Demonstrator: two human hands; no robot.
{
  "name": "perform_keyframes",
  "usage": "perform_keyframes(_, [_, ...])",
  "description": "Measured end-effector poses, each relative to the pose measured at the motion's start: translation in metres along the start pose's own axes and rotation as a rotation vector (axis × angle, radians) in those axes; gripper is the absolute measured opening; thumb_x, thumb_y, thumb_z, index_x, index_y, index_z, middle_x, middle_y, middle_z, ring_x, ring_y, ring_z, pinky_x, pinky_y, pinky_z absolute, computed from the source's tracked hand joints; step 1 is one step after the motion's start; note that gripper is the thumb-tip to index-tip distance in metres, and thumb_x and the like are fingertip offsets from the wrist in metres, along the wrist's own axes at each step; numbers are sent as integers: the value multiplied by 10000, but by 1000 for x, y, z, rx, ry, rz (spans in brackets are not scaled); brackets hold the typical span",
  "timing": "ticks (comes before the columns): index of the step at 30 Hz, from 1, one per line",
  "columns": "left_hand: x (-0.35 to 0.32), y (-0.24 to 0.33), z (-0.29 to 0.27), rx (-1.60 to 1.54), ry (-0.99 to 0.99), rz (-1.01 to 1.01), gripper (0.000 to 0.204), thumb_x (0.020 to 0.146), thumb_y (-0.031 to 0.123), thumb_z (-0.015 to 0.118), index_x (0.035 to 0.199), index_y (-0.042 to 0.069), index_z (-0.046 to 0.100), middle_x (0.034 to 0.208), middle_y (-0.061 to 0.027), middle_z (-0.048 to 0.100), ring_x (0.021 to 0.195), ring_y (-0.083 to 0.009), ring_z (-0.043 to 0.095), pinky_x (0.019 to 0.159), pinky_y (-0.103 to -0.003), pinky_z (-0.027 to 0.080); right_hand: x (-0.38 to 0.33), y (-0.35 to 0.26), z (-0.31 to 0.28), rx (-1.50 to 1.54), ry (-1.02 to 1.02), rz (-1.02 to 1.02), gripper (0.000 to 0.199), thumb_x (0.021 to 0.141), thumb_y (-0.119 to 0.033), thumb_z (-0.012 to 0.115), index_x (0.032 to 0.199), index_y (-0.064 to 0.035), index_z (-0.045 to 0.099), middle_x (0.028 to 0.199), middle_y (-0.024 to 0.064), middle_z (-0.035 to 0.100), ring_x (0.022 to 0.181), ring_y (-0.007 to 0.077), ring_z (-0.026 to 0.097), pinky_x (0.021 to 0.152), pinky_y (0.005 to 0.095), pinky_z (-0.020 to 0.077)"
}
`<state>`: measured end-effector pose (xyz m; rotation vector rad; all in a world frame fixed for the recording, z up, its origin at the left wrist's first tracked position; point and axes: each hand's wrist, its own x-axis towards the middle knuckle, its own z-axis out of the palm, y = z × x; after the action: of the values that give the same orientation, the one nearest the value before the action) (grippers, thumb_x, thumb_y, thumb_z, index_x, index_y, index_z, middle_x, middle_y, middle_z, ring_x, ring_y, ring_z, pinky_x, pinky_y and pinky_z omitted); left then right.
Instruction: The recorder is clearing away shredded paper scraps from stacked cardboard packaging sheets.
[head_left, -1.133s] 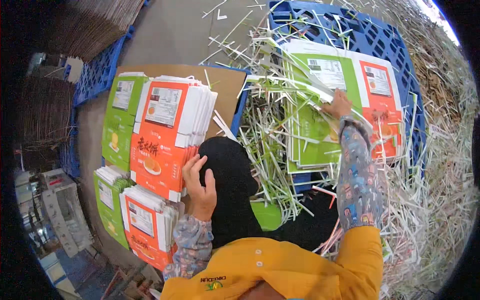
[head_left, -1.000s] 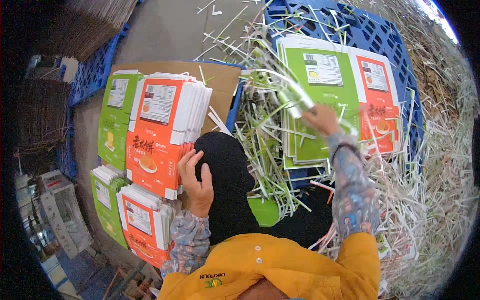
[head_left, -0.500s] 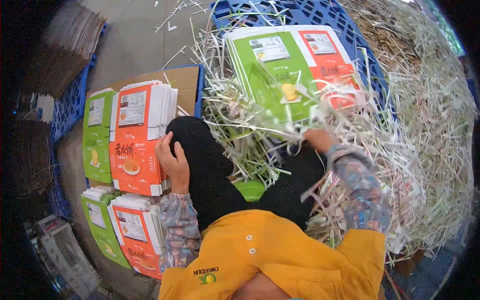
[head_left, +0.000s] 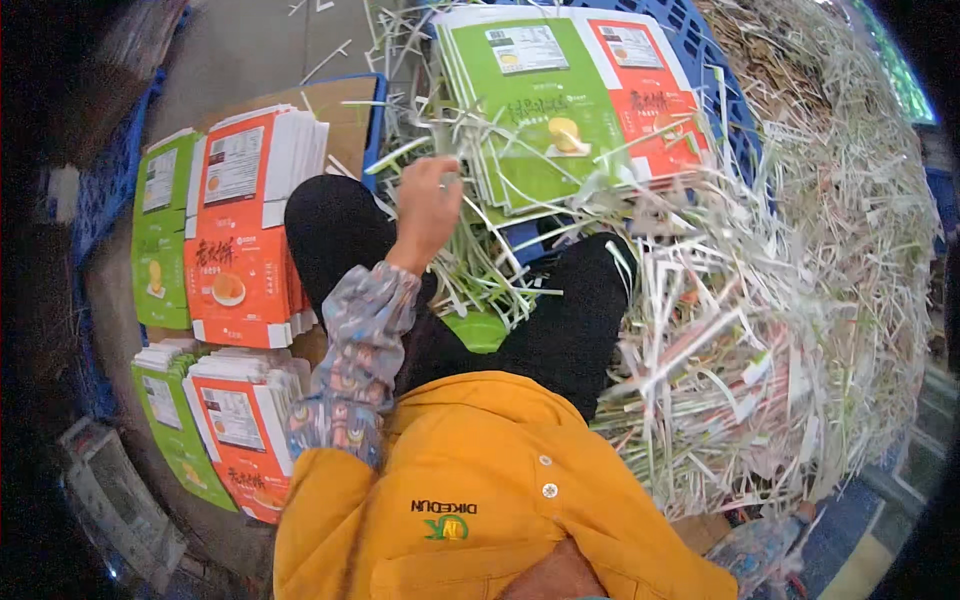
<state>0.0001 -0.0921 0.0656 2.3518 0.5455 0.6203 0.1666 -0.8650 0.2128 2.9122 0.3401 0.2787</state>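
Note:
My left hand (head_left: 430, 210) is up over the gap between my left knee and the big printed sheets, its fingers curled in; what they hold, if anything, is hidden. White and green paper strips (head_left: 400, 156) lie around it. Just beyond is a stack of flat green and orange carton sheets (head_left: 545, 110), strewn with loose strips. My right arm reaches low to the right, beside the heap of paper scraps (head_left: 710, 370); only its patterned sleeve (head_left: 745, 555) shows plainly, and the right hand (head_left: 804, 512) is small and blurred at the end.
Stacked green (head_left: 163, 230) and orange flat cartons (head_left: 238, 225) stand on cardboard left of my knees, with more stacks (head_left: 240, 425) nearer me. Blue plastic pallets (head_left: 735, 110) lie under the big sheets and at far left. Scraps pile along the whole right side.
My left hand has moved from my left knee rightward and up to the strips. My right hand has left the scraps before the big stack and swung back low right. The view has shifted.

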Motion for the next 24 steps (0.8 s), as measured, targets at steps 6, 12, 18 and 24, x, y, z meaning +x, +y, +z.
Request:
perform_keyframes(6, [-5,1,90,72,-290,107,296,672,144,539,964,99,543,977,-109,518,959,-281,449,786,-409,362,0,11,-99,-98,174,274,445,804,-271,491,1136,23,453,1060,199,521,956,278,503,831,338,377])
perform_keyframes(12, [-53,-19,117,327,-765,-133,316,676,152,539,987,94,531,968,-112,511,982,-278,431,803,-422,329,161,-288,-9,516,159,-280,362,724,-190,617,1023,-2,540,1018,141,547,952,258,501,865,330,357])
perform_keyframes(18, [-56,-6,96,24,-395,29,343,644,170,607,966,85,523,924,-111,510,953,-273,436,807,-408,329,220,-526,150,465,85,-639,446,723,-329,585,1069,-63,493,1039,122,529,973,296,485,826,399,381])
perform_keyframes(24, [-29,-8,99,130,-257,40,458,646,206,624,1068,88,492,1050,-97,490,1051,-290,389,876,-431,298,186,-542,206,274,-388,-577,349,807,-366,432,1094,-167,452,1039,132,536,974,309,494,765,472,371])
